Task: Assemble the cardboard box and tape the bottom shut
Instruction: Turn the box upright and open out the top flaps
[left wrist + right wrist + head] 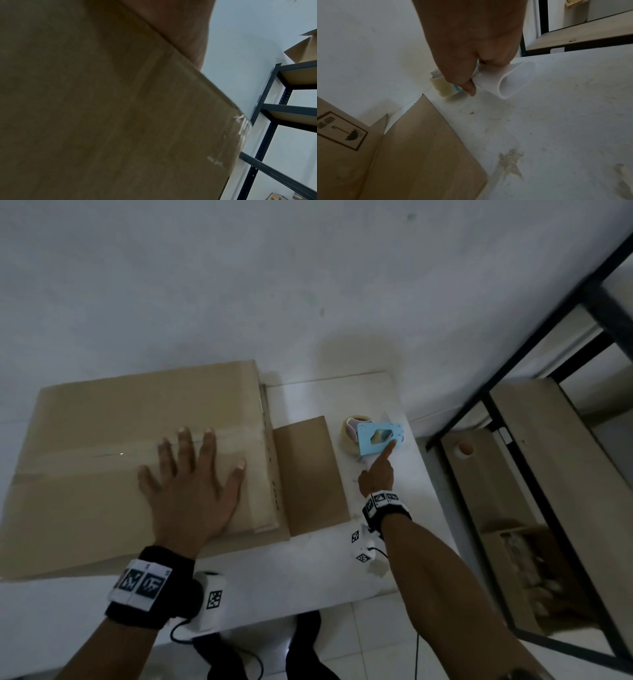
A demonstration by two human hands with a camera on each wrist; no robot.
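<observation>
Across the left half of the head view sits my cardboard box, bottom flaps folded shut, a clear tape strip apparently along the seam. My left hand presses flat on it, fingers spread. At centre right, my right hand grips the tape dispenser by its white handle on the table. Judgement: taping nearly done; side flap remains open.

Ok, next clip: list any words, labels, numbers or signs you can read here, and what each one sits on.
No readable words or numbers anywhere.
Box: framed handling label showing an umbrella pictogram and two smaller symbols, too blurred to identify.
Wristbands: black-and-white square marker codes, no text.
Wrist cameras: the same kind of marker codes.
Tape dispenser: no print visible.
</observation>
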